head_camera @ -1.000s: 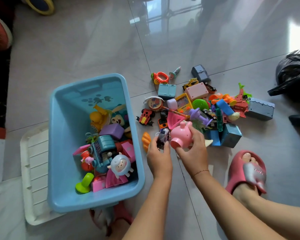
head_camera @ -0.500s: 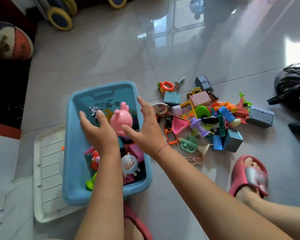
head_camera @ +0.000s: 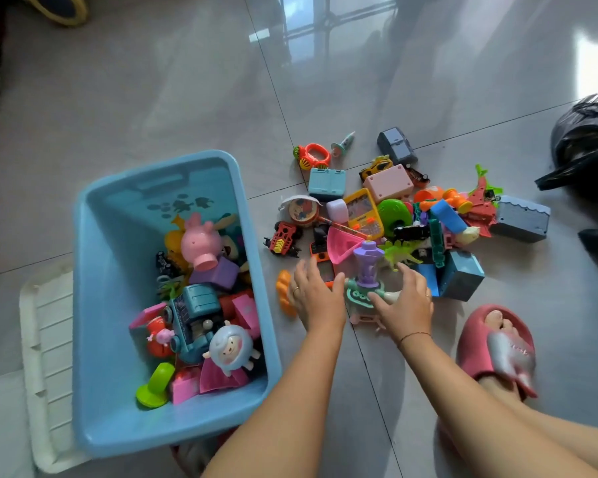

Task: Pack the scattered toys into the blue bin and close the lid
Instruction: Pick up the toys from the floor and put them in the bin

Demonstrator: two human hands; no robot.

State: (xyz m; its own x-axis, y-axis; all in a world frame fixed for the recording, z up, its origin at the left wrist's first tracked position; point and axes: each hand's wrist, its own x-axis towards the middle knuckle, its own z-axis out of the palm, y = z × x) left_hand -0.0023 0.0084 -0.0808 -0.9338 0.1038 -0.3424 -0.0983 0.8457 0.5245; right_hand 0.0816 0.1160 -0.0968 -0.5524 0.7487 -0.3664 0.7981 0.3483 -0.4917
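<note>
The blue bin (head_camera: 83, 305) stands open on the floor at the left, holding several toys with a pink pig (head_camera: 201, 241) on top near its far end. A pile of scattered toys (head_camera: 394, 215) lies to its right. My left hand (head_camera: 316, 294) is palm down with fingers apart over an orange handheld game (head_camera: 320, 262), beside an orange toy (head_camera: 283, 293). My right hand (head_camera: 404, 301) grips the bell end of a green toy trumpet (head_camera: 359, 294), which lies on the floor under a purple toy (head_camera: 368, 263).
The white lid (head_camera: 45, 339) lies flat on the floor, partly under the bin's left side. A foot in a pink slipper (head_camera: 494, 346) rests right of my hands. A black bag (head_camera: 584, 146) sits at the far right. A blue-grey block (head_camera: 461, 274) borders my right hand.
Both hands carried the pink pig from the pile to the bin and let it go there. They have returned to the pile, and the right hand has closed on the green trumpet.
</note>
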